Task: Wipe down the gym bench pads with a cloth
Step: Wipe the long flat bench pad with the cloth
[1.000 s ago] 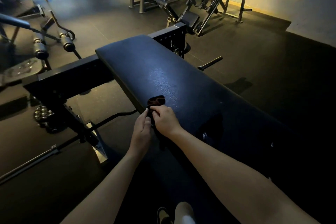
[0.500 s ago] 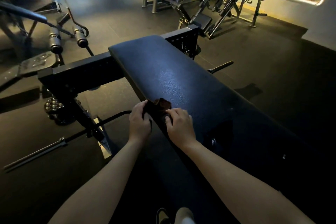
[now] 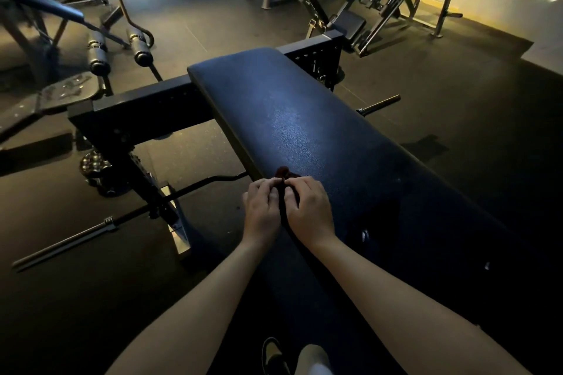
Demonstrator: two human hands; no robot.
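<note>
"Fingers curl in from both sides, tips nearly meeting, pinching the dark cloth. Why does the person use two hands?"

"Probably to bunch it into a wad. The left hand and right hand grip it at the near left edge of the bench pad."

"Has any wiping been done?"

"Cannot tell. The cloth lies on that edge with most of the pad stretching away ahead, so sweeping outward from there seems sensible."

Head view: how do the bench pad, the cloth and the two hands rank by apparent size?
Largest: bench pad.
Then left hand and right hand, alike.
Smallest showing: cloth, mostly hidden by the hands.
</note>
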